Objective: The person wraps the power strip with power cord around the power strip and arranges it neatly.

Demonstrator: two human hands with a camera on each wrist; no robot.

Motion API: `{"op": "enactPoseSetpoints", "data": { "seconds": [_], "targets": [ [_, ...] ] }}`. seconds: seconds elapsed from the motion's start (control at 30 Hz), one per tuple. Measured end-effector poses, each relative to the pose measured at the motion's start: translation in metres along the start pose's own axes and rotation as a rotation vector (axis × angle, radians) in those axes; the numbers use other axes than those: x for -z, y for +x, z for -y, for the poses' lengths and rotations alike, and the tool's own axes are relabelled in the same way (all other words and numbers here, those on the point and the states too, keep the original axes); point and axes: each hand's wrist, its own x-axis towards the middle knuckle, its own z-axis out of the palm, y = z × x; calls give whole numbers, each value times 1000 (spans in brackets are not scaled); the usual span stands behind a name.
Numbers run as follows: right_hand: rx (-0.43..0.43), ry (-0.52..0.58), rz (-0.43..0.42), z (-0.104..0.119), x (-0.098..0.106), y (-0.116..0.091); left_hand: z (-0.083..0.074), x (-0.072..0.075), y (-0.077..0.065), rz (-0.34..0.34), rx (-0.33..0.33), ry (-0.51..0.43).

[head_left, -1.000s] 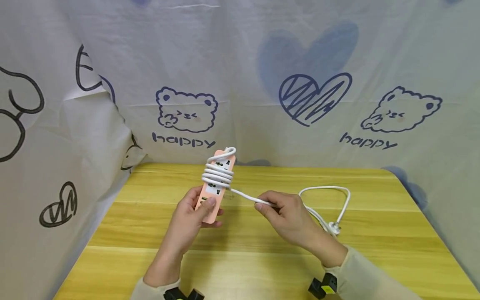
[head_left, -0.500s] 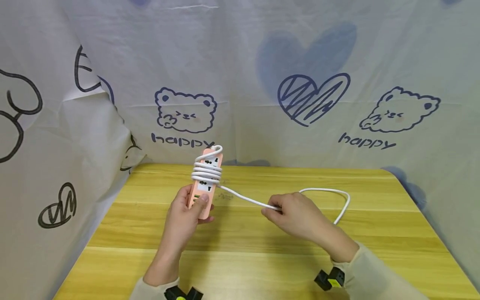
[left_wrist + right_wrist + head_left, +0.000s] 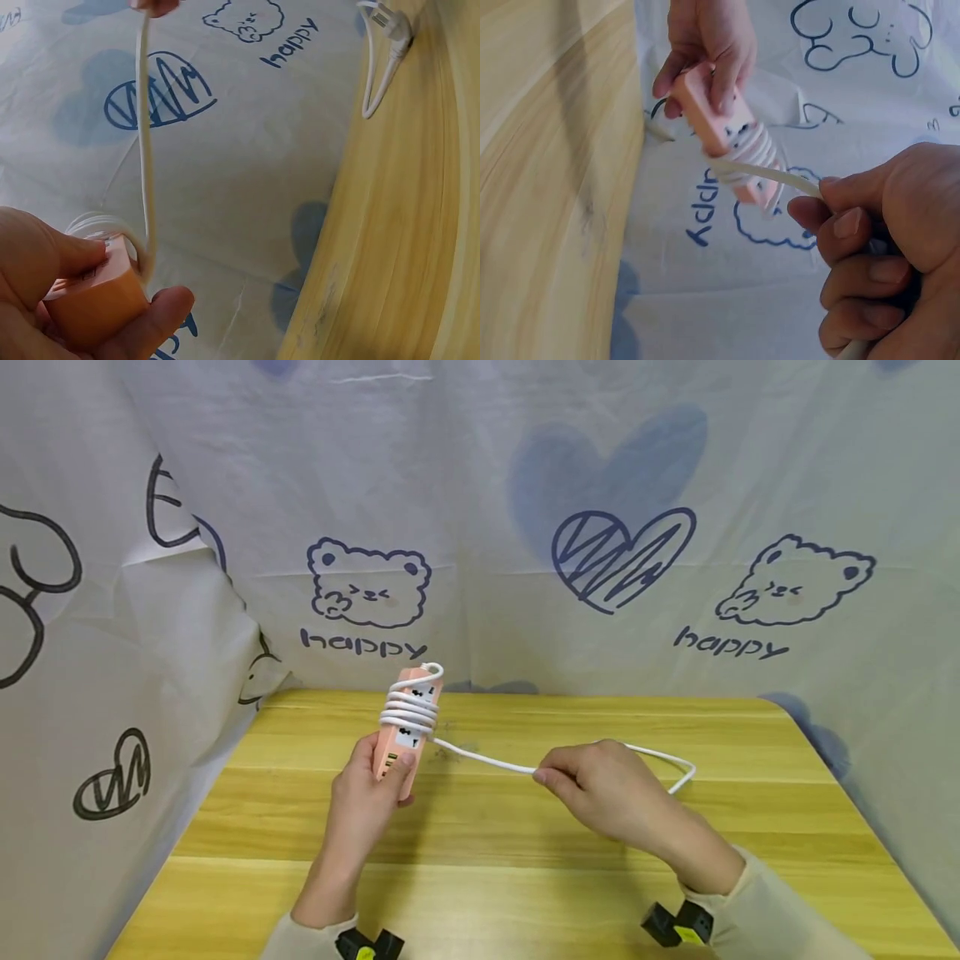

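My left hand [image 3: 367, 802] grips the lower end of a pink power strip [image 3: 393, 752], thumb on its face beside the USB slots. White cord [image 3: 408, 710] wraps several times around the strip's upper half, over the white socket panels. From the coil the free cord [image 3: 480, 757] runs rightward, nearly straight, to my right hand [image 3: 611, 789]. There the thumb and forefinger pinch it, and the right wrist view shows the other fingers [image 3: 866, 274] curled round the cord. Beyond that hand the cord loops back over the table. Its white plug [image 3: 394, 26] shows in the left wrist view.
Both hands are over a yellow wood-grain table [image 3: 480, 893]. A pale cloth [image 3: 480, 527] printed with bears and hearts hangs behind the table and along its sides. A small black device [image 3: 678, 925] sits on each wrist.
The left hand and power strip have shifted left, and the strip has tilted. My right hand has slid rightward along the cord, lengthening the straight span. The loop on the table has shrunk.
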Motion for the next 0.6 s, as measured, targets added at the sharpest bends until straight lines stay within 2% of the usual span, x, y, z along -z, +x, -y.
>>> {"op": "enactPoseSetpoints", "data": {
  "seconds": [0.13,0.27,0.33,0.47,0.6],
  "targets": [
    [153,-51,-123,8,-2,1,-2,-3,-1,10,-2,87],
    [292,-92,-234,12,-4,3,-3,-7,-3,46,-1,248],
    [343,-105,-272,13,-5,5,-3,-10,-5,71,-27,343],
    [392,-100,-319,13,-6,8,-5,-16,-10,135,-115,493],
    [400,-80,-313,12,-5,12,-5,-21,-14,208,-201,539]
  ]
}}
